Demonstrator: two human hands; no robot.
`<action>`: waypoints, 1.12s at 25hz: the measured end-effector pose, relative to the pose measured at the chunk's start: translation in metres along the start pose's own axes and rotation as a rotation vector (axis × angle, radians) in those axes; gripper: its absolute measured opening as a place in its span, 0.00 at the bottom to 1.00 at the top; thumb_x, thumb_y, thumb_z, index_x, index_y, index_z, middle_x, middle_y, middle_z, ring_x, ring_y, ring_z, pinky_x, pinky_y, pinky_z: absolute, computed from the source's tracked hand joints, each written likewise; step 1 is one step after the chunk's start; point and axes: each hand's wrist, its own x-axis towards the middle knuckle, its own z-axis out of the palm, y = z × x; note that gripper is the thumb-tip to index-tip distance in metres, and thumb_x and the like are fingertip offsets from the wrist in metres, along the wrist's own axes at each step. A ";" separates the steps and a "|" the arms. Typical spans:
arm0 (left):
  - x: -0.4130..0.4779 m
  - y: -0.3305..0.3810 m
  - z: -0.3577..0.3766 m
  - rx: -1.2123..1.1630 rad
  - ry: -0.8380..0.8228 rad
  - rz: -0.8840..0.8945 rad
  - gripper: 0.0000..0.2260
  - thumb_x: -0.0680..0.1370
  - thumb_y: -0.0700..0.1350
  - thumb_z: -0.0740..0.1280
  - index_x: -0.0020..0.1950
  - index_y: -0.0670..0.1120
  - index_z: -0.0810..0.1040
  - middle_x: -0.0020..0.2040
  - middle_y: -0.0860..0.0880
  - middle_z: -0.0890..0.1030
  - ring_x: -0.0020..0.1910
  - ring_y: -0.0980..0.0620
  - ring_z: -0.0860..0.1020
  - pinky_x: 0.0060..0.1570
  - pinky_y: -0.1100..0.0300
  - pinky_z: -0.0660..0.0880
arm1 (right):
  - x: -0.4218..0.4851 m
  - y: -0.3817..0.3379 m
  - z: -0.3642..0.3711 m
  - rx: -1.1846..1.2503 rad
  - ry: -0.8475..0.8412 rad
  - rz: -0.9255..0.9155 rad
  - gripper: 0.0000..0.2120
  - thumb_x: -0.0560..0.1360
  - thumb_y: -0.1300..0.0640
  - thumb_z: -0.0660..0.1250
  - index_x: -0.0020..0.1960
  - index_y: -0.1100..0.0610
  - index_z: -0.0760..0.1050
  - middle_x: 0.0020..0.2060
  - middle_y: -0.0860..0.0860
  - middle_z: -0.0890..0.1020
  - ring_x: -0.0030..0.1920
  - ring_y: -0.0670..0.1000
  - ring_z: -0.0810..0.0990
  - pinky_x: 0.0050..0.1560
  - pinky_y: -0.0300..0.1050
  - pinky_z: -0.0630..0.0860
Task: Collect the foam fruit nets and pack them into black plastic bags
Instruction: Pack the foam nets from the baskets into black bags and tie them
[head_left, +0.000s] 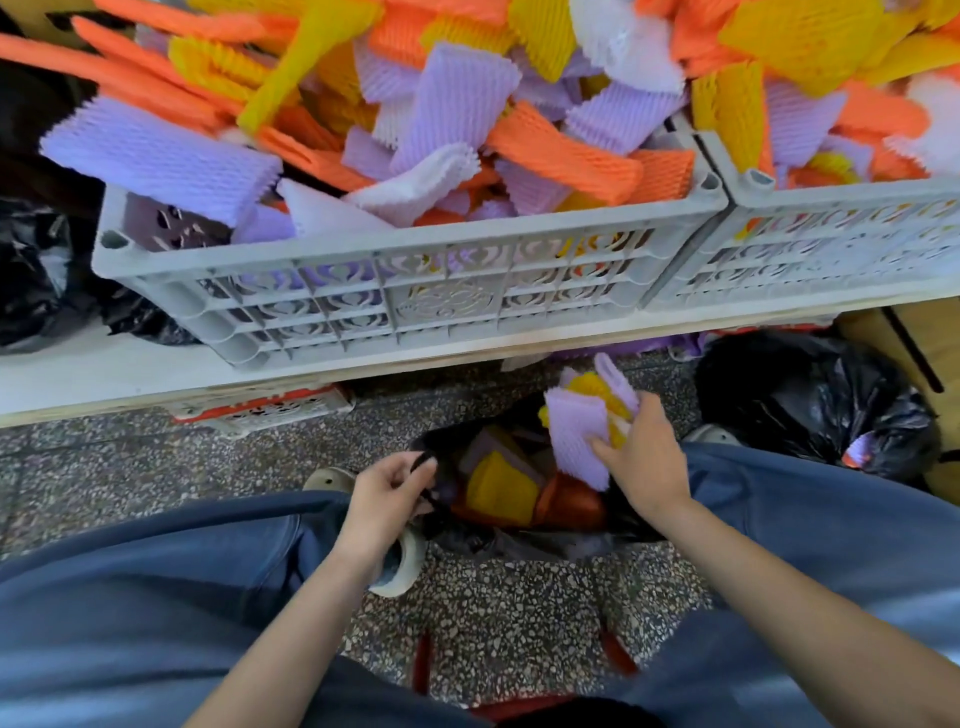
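Foam nets (579, 431) (purple, yellow) clamped in right hand (649, 462) fingers, just above open black bag (545, 543) on floor. Left hand (387, 496) fingers pinch bag rim. Bag's far side hidden behind held nets.

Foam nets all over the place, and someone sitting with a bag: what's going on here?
A person is filling a black plastic bag on the floor between their knees. The left hand pinches its rim open; the right hand grips a bundle of purple and yellow foam nets over the opening. Other nets already lie inside. Two grey crates on the bench are heaped with more.
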 end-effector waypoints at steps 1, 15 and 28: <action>-0.001 0.005 0.006 -0.064 -0.015 -0.005 0.06 0.79 0.41 0.64 0.52 0.41 0.78 0.34 0.49 0.80 0.35 0.56 0.79 0.34 0.64 0.77 | -0.005 -0.011 -0.002 0.023 0.011 -0.049 0.31 0.68 0.51 0.74 0.64 0.60 0.64 0.55 0.55 0.75 0.55 0.56 0.75 0.46 0.48 0.70; -0.003 0.022 0.018 -0.287 0.054 -0.040 0.06 0.79 0.41 0.64 0.55 0.44 0.75 0.35 0.50 0.76 0.30 0.59 0.75 0.36 0.60 0.77 | 0.010 -0.021 0.027 -0.502 0.014 -0.017 0.31 0.74 0.48 0.68 0.69 0.59 0.59 0.62 0.57 0.71 0.64 0.57 0.68 0.61 0.52 0.66; -0.008 0.026 0.013 -0.330 0.030 -0.042 0.05 0.80 0.40 0.62 0.50 0.49 0.75 0.36 0.48 0.76 0.35 0.53 0.74 0.37 0.60 0.77 | 0.007 0.000 0.058 -0.761 -0.093 -0.169 0.23 0.76 0.51 0.64 0.66 0.59 0.62 0.62 0.55 0.72 0.63 0.54 0.70 0.58 0.44 0.69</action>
